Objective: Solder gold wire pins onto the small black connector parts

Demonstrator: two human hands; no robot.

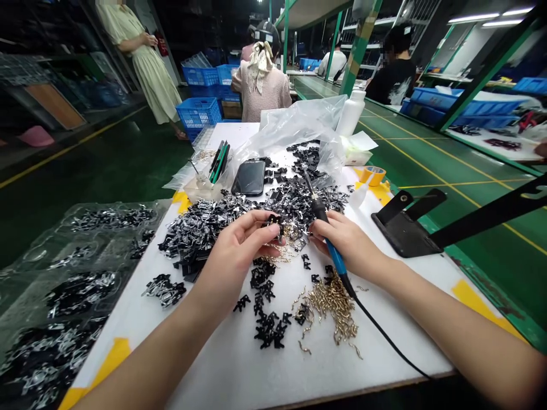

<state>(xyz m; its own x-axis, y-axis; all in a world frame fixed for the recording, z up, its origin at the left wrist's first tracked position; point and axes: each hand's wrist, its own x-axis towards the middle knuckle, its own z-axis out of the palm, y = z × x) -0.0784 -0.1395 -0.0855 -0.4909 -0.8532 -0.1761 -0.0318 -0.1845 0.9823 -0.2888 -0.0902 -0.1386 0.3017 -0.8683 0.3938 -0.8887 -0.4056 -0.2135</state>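
Between thumb and fingers, my left hand (241, 250) pinches a small black plastic part (274, 221). My right hand (348, 242) is closed around a soldering iron (333, 250) with a blue and black handle; its metal tip points up and away from me. Just beyond both hands spreads a big heap of black and silver parts (231, 212). Under and between the hands lie some brass-coloured pins (290, 242). Closer to me are a pile of bent brass-coloured pins (335, 310) and a scatter of black plastic parts (269, 327).
A black phone (249, 177), a holder with green-handled tools (220, 162), a clear plastic bag (299, 128) and a white bottle (352, 114) stand behind the heap. Orange tape (372, 176) and a black metal bracket (405, 230) are right. Parts trays (81, 290) lie left. People are beyond.
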